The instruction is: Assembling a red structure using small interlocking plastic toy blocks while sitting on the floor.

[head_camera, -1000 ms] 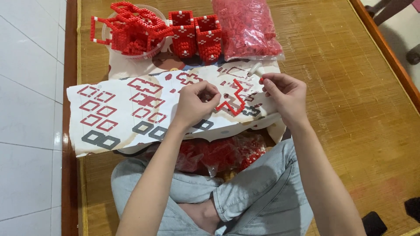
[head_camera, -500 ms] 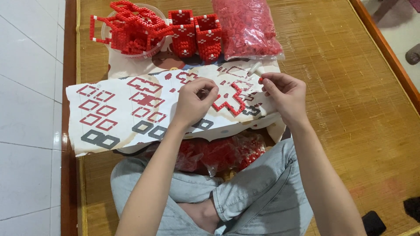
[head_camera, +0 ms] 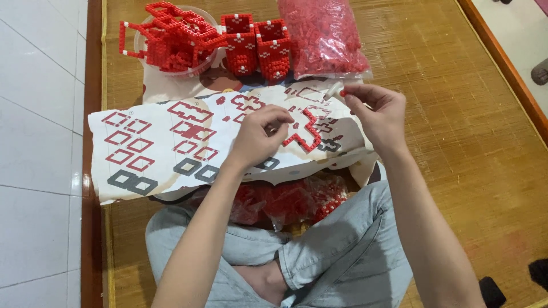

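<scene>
Right hand (head_camera: 379,114) higher, near sheet's (head_camera: 171,142) edge

We have one view only, head-worn; it looks steeply down over our crossed legs (head_camera: 285,256) at close range; woven mat (head_camera: 456,142) ahead, white floor tiles (head_camera: 40,114) at left edge.

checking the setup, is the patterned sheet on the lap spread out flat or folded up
Spread out. The patterned sheet lies open across the lap, its red and grey shapes showing from the left edge to under the right hand; edges curl slightly.
</scene>
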